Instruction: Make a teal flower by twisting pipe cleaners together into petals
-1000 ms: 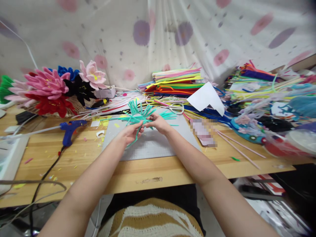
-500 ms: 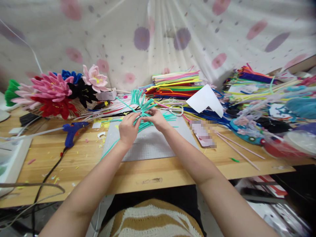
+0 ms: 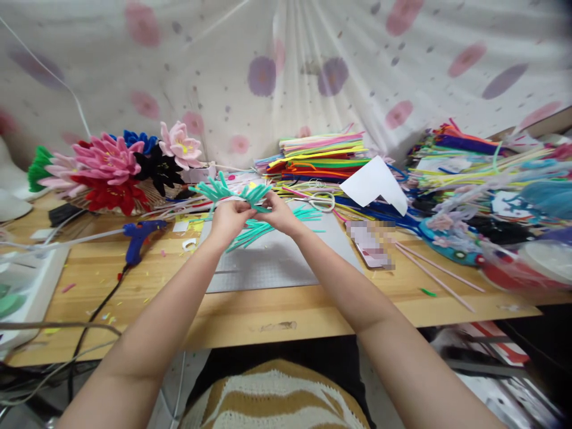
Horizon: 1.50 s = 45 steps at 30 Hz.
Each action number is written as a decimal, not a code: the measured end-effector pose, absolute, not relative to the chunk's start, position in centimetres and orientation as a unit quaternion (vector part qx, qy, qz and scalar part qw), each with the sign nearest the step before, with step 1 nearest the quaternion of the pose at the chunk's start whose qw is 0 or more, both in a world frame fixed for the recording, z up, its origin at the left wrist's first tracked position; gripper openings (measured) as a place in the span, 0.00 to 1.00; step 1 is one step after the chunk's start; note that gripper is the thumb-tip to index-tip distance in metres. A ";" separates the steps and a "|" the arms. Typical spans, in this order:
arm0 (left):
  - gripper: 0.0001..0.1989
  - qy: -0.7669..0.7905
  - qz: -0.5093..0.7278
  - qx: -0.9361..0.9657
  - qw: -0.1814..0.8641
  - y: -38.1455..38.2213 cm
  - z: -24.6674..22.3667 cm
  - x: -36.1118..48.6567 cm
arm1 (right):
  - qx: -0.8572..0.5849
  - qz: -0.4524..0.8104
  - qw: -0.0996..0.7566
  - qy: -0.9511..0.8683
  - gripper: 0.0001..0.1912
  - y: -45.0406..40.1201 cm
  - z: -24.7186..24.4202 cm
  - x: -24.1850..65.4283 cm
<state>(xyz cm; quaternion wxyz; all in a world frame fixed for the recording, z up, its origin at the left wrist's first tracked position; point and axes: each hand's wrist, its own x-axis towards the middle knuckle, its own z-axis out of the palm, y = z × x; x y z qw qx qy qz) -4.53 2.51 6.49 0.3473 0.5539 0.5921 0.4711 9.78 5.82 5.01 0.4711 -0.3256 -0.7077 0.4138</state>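
A bunch of turquoise pipe cleaners (image 3: 214, 189) is held up between my two hands, its ends fanned out to the left and right. My left hand (image 3: 232, 219) pinches it from the left, and my right hand (image 3: 277, 213) grips it from the right, fingertips close together. Fingers hide the middle of the bunch. More turquoise pipe cleaners (image 3: 250, 235) lie beneath on the grey mat (image 3: 277, 268).
On the left are fuzzy flowers (image 3: 107, 158), a blue glue gun (image 3: 138, 238) and a white tray (image 3: 49, 286). Behind lie colourful pipe cleaner stacks (image 3: 319, 158), scissors (image 3: 326, 202) and white paper (image 3: 375, 182). A phone (image 3: 369, 241) and piled craft materials are right.
The turquoise bunch has turned from standing upright to spreading sideways. My left hand has moved slightly left, and the view has shifted a little.
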 end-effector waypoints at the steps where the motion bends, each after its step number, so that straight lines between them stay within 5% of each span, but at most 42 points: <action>1: 0.09 0.581 0.451 0.569 0.368 2.6 6.8 -4.6 | -0.330 0.406 0.470 -0.711 0.20 5.9 5.3 9.8; 6: 0.12 0.540 0.483 0.515 0.457 2.6 8.2 -4.1 | -0.333 0.431 0.430 -0.720 0.24 6.4 7.0 10.8; 20: 0.10 0.574 0.539 0.467 0.401 3.5 4.7 -3.9 | -0.378 0.627 0.237 -0.639 0.13 5.6 4.4 13.8; 33: 0.10 0.545 0.598 0.334 0.483 2.6 2.6 -2.7 | -0.396 0.734 0.411 -0.367 0.12 4.4 3.2 11.9; 45: 0.14 0.528 0.579 0.309 0.539 2.0 2.6 -2.9 | -0.441 0.659 0.522 -0.314 0.09 3.5 2.0 9.3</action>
